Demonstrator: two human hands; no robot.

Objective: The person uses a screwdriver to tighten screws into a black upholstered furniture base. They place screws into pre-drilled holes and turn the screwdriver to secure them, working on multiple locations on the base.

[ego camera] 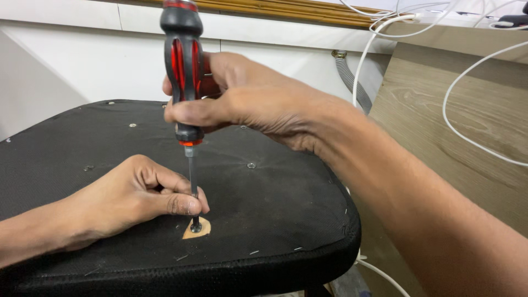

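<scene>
While our right hand point(242, 104) grips the one screwdriver point(184, 71) by its red-and-black handle, fingers wrapped shut around it, the tool stands nearly upright over the seat point(275, 209). Its thin shaft runs down to a single screw point(196, 225) set in a small patch of bare wood, where the black fabric is cut away near the seat's front edge. Our left hand point(132, 198) rests on the fabric just beside that patch, curled, with thumb and forefinger pinched together on the shaft low down. We count two hands and one tool. Across the fabric we can pick out about five small metal fasteners, plus several staples along the front edge. Behind the seat, to the right, lean a wooden panel point(440, 137), some white cables point(467, 137) and one grey ribbed hose point(352, 82).
</scene>
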